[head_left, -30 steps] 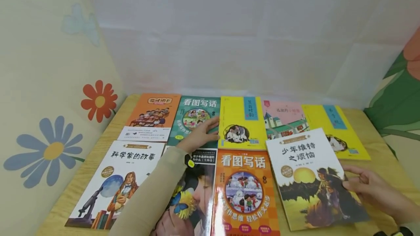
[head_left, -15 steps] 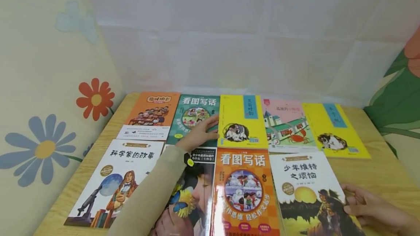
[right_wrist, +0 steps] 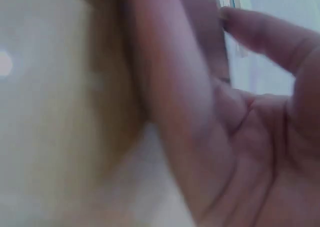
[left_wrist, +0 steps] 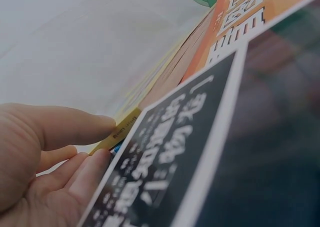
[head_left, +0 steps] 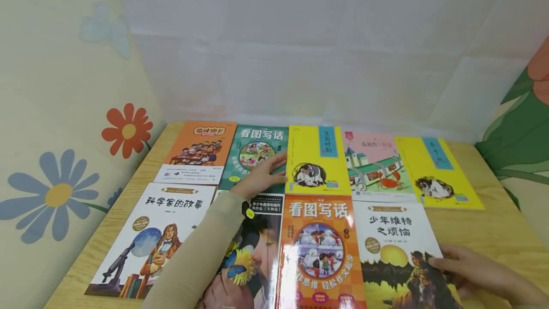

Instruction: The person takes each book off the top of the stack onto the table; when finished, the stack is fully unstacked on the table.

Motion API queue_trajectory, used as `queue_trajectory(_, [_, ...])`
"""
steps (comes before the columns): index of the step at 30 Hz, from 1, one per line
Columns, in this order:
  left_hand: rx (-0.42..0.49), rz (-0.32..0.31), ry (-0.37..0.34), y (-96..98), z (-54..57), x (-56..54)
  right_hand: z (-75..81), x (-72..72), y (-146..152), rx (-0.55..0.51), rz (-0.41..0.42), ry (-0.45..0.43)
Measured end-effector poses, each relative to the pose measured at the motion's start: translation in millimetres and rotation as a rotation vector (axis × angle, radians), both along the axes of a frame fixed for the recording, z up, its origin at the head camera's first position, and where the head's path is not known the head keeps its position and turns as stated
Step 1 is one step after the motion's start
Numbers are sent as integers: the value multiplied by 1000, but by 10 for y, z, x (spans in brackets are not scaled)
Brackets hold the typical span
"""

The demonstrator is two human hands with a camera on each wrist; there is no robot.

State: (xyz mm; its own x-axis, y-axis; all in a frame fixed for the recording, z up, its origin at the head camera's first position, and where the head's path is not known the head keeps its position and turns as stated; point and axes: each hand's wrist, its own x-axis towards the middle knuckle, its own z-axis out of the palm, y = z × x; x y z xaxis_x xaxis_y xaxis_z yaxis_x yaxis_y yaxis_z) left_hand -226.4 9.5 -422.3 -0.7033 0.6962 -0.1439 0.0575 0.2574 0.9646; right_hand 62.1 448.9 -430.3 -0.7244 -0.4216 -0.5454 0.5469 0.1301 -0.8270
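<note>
In the head view my left hand [head_left: 262,175] lies over the green book [head_left: 242,144], with fingertips and thumb at the left edge of a yellow book [head_left: 317,156]. The left wrist view shows that thumb against a yellow spine [left_wrist: 125,124], fingers fairly straight. At the lower right, my right hand [head_left: 476,271] grips the right edge of a white-topped book with a yellow sun [head_left: 394,232], thumb on its cover. This book lies right of the orange checked book [head_left: 319,247]. In the right wrist view the hand is blurred and hides most of the book.
Paperbacks lie in two rows on a wooden table [head_left: 493,232]. The back row also has an orange book [head_left: 201,144], a pink book [head_left: 373,163] and another yellow book [head_left: 442,175]. In front lie a white scientist-cover book [head_left: 154,232] and a black-topped book [head_left: 261,247].
The right hand has brought the white-topped book down and toward the front, straightened it and slid it slightly left beside the orange checked book. The pink book shows more. The left hand stays put.
</note>
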Motion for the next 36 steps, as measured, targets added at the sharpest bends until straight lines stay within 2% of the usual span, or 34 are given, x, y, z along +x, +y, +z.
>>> queue_trajectory(2, [2, -1, -3, -1, -6, -7, 72, -44, -47, 222, 28, 71])
queue_trajectory(5, [3, -4, -7, 1, -10, -17, 181, -88, -97, 486, 62, 155])
queue_trajectory(7, [0, -5, -2, 2, -7, -22, 252, -129, -122, 600, 63, 203])
queue_trajectory(10, [-9, -3, 7, 3, -2, -26, 366, -220, -177, 744, 23, 270])
queue_trajectory(12, [-11, 4, 8, 1, -1, -28, 431, -298, -233, 785, -23, 331])
queue_trajectory(15, [-8, 9, 4, -1, -4, -26, 511, -420, -354, 776, -114, 428])
queue_trajectory(20, [3, 6, -1, 4, -2, -3, 513, -670, -647, 648, -271, 619])
queue_trajectory(23, [3, 5, -5, -1, -4, 7, 473, -876, -838, 565, -347, 661])
queue_trajectory(26, [0, 11, -9, -7, -6, 11, 434, -1108, -993, 467, -383, 622])
queue_trajectory(29, [1, 18, -10, -8, -5, 13, 386, -1332, -1113, 379, -390, 533])
queue_trajectory(32, [5, 19, -15, -8, 4, 19, 335, -1523, -1221, 358, -390, 430])
queue_trajectory(36, [12, 9, -14, -11, 13, 18, 310, -1685, -1322, 381, -411, 312])
